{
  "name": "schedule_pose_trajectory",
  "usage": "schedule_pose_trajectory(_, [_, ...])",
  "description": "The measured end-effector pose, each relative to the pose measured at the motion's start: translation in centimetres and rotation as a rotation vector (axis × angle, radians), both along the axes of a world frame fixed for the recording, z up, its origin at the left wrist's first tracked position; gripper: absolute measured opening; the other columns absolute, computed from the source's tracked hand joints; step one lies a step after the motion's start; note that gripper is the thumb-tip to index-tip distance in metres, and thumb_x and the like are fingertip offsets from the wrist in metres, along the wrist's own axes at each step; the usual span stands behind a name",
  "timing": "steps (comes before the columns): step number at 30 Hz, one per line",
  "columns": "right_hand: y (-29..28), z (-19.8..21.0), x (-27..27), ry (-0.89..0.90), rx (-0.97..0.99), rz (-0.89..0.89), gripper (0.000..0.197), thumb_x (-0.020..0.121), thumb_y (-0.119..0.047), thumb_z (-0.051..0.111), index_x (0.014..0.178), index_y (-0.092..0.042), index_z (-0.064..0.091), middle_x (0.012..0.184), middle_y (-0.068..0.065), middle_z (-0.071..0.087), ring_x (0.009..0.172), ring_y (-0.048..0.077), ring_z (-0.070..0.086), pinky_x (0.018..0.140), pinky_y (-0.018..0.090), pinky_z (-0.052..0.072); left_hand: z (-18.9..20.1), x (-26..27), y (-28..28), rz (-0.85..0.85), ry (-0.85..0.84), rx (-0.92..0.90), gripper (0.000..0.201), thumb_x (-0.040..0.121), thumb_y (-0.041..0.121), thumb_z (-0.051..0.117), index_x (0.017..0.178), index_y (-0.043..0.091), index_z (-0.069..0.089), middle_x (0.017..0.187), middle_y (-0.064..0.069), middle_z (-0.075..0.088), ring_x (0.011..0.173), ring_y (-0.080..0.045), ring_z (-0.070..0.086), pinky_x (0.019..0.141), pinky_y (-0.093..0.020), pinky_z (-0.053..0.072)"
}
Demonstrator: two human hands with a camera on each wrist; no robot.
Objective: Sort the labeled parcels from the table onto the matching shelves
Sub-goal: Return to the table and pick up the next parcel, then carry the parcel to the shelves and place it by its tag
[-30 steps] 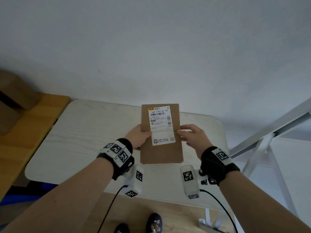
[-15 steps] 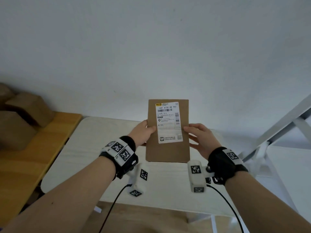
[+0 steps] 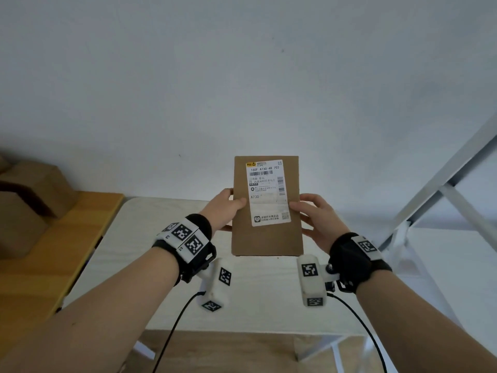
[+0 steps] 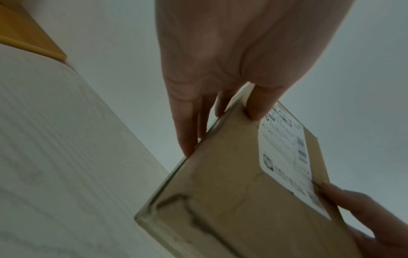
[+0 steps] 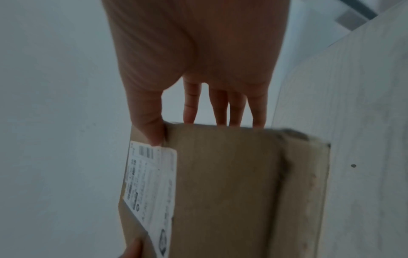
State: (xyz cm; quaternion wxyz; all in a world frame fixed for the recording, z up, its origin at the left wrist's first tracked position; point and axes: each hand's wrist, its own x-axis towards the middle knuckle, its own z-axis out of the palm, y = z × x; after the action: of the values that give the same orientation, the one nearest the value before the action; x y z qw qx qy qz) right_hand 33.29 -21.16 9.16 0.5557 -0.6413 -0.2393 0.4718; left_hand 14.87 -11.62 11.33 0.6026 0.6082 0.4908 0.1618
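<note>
Fingers of left hand (image 3: pixel 224 211) and right hand (image 3: pixel 317 220) grip upright brown parcel (image 3: pixel 266 238), white label (image 3: pixel 267 192) reading A730.

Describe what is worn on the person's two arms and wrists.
Both forearms are bare, with no sleeves. The left hand and right hand are ungloved. Each wrist carries a black strap with white blocks printed with black square markers, plus a white camera housing below it, trailing a black cable.

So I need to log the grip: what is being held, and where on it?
The brown parcel, by its two long side edges: left hand and right hand, thumbs on the labelled front.
</note>
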Motion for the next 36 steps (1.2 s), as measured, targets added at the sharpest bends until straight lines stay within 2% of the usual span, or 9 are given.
schedule_pose_trajectory(3, [-1.2,0.3,-0.5,-0.004,0.022,-0.060,0.033,0.085,-0.013,0.065,0.115,-0.018,0.053,0.091,0.000,0.069,0.084,0.014,0.062,0.066,0.028,0.047,0.8,0.0,-0.2,-0.051,-0.005,0.011,0.052,0.095,0.032,0.048,0.143,0.018,0.035,0.114,-0.001,0.061,0.091,-0.015,0.062,0.069,-0.028,0.054])
schedule_pose_trajectory(6, [-3.1,0.5,-0.8,0.005,0.030,-0.153,0.035,0.086,-0.013,0.063,0.119,-0.018,0.054,0.089,-0.001,0.069,0.078,0.012,0.062,0.059,0.026,0.046,1.2,0.5,-0.8,-0.165,0.022,0.051,0.059,0.093,0.039,0.049,0.147,0.027,0.028,0.123,0.000,0.061,0.104,-0.019,0.062,0.073,-0.031,0.057])
schedule_pose_trajectory(9, [-5.5,0.6,-0.8,0.002,0.010,-0.265,0.037,0.083,-0.014,0.065,0.119,-0.019,0.056,0.101,0.004,0.071,0.087,0.017,0.063,0.074,0.034,0.051,1.3,1.7,-2.1,-0.258,0.013,0.076,0.063,0.091,0.043,0.051,0.148,0.033,0.027,0.127,0.001,0.060,0.112,-0.020,0.060,0.072,-0.031,0.057])
schedule_pose_trajectory(13, [-9.5,0.7,-0.9,0.028,-0.002,-0.436,0.039,0.082,-0.014,0.067,0.118,-0.022,0.057,0.115,0.009,0.070,0.099,0.024,0.064,0.092,0.045,0.052,1.3,4.0,-4.9,-0.341,-0.051,0.137,0.063,0.091,0.042,0.052,0.148,0.031,0.029,0.124,-0.002,0.059,0.104,-0.015,0.058,0.073,-0.033,0.057])
schedule_pose_trajectory(18, [-15.6,0.1,-1.7,0.065,0.012,-0.596,0.048,0.082,-0.014,0.067,0.128,-0.019,0.053,0.116,0.008,0.069,0.095,0.023,0.066,0.088,0.042,0.054,0.8,6.3,-9.4,-0.446,-0.095,0.185,0.063,0.090,0.047,0.051,0.148,0.033,0.030,0.128,0.003,0.056,0.101,-0.010,0.056,0.061,-0.023,0.046])
schedule_pose_trajectory(21, [-19.0,0.0,-2.2,0.061,0.004,-0.662,0.049,0.080,-0.012,0.067,0.127,-0.019,0.055,0.113,0.008,0.071,0.095,0.023,0.066,0.096,0.046,0.051,0.7,6.8,-12.0,-0.492,-0.108,0.179,0.061,0.090,0.044,0.052,0.146,0.033,0.033,0.126,0.002,0.059,0.099,-0.009,0.060,0.065,-0.025,0.048])
schedule_pose_trajectory(24, [-22.6,0.1,-2.6,0.046,-0.010,-0.683,0.048,0.082,-0.012,0.066,0.127,-0.020,0.053,0.112,0.009,0.071,0.090,0.023,0.066,0.088,0.042,0.054,0.5,6.9,-15.1,-0.546,-0.107,0.139,0.060,0.090,0.038,0.054,0.146,0.031,0.034,0.121,0.000,0.063,0.089,-0.003,0.060,0.069,-0.028,0.054])
schedule_pose_trajectory(31, [-33.9,-0.1,-3.5,0.008,-0.042,-0.724,0.045,0.081,-0.013,0.066,0.123,-0.022,0.056,0.103,0.008,0.073,0.085,0.025,0.067,0.083,0.044,0.055,0.8,6.5,-25.6,-0.680,-0.079,0.092,0.063,0.089,0.027,0.059,0.146,0.025,0.031,0.120,-0.002,0.063,0.095,-0.012,0.062,0.069,-0.033,0.059])
schedule_pose_trajectory(36, [-45.3,0.9,-4.1,0.017,-0.036,-0.829,0.044,0.078,-0.016,0.067,0.120,-0.026,0.057,0.113,0.011,0.072,0.093,0.029,0.067,0.092,0.051,0.053,1.8,7.5,-36.0,-0.799,-0.103,0.109,0.065,0.089,0.027,0.058,0.148,0.026,0.030,0.119,-0.001,0.065,0.090,-0.006,0.064,0.068,-0.035,0.060])
